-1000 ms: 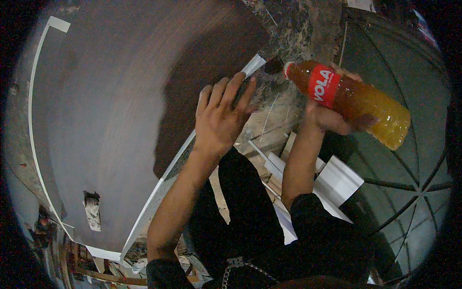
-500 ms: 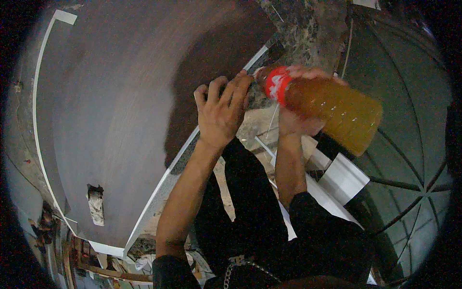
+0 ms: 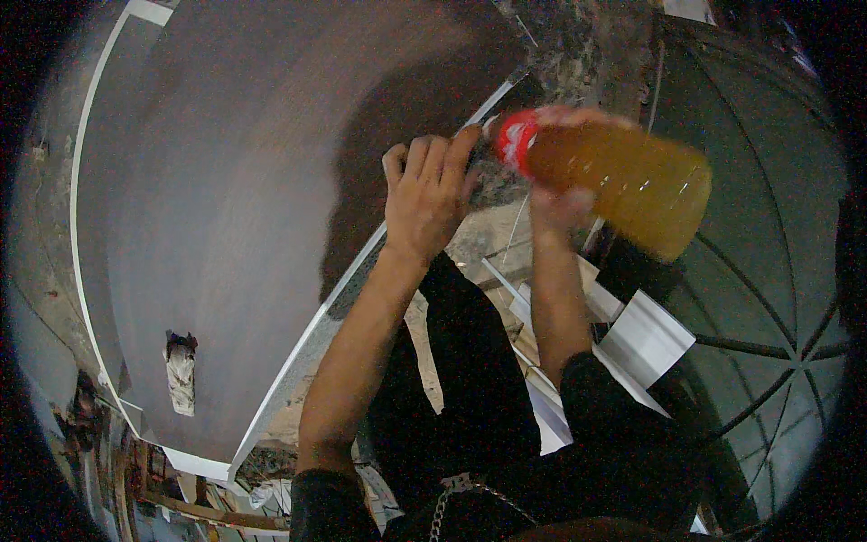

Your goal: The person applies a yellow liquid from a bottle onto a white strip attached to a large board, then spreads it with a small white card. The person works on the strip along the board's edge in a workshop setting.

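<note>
A plastic bottle [image 3: 623, 185] of amber liquid, with a red label round its upper part, lies nearly sideways in my right hand [image 3: 569, 200]. Its neck points left, and the bottle is blurred. My right fingers wrap round its body from behind and below. Just left of the bottle's mouth is my left hand [image 3: 424, 194], closed, with curled fingers; its thumb and index fingertip come up to the neck. What they pinch, if anything, is too small to make out. Under this hand runs the pale edge of a large dark brown panel [image 3: 226, 172].
A short off-white roll-like piece with a dark end [image 3: 181, 379] lies on the panel's near left part. White boxy pieces [image 3: 646, 339] sit right of my legs. Farther right stands a dark green surface with ribs meeting at one point [image 3: 795, 361]. Wood scraps [image 3: 208, 513] lie at lower left.
Both hands have shifted slightly up in the picture, my left one also to the right. The bottle's base has risen somewhat, so it lies a little flatter. The view has shifted slightly.
</note>
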A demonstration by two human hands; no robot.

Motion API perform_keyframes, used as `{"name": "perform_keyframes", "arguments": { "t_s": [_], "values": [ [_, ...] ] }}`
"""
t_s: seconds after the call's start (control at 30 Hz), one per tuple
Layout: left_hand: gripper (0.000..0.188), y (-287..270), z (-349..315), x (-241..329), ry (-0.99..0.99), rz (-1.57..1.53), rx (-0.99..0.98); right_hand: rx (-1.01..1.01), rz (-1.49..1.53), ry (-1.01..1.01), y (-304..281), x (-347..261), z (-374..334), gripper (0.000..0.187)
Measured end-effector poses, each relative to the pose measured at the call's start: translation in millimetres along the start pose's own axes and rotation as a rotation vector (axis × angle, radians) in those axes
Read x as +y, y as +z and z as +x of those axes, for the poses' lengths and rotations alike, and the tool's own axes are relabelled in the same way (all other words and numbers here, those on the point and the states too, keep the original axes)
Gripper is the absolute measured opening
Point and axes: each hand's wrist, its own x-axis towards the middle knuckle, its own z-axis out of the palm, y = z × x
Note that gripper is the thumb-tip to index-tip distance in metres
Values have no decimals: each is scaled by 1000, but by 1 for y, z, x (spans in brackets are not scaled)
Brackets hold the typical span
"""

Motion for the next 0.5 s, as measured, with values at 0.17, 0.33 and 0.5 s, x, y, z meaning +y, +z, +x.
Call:
{"name": "perform_keyframes", "arguments": {
  "t_s": [0.17,0.33,0.5],
  "values": [
    [60,2,2,4,21,-9,-35,190,-183,-93,-28,31,57,72],
    [65,-9,-11,-4,11,-38,-32,39,-45,-9,17,-3,2,72],
    [63,-37,-74,-5,-65,148,-57,121,-93,-103,-2,0,27,70]
  ]
}}
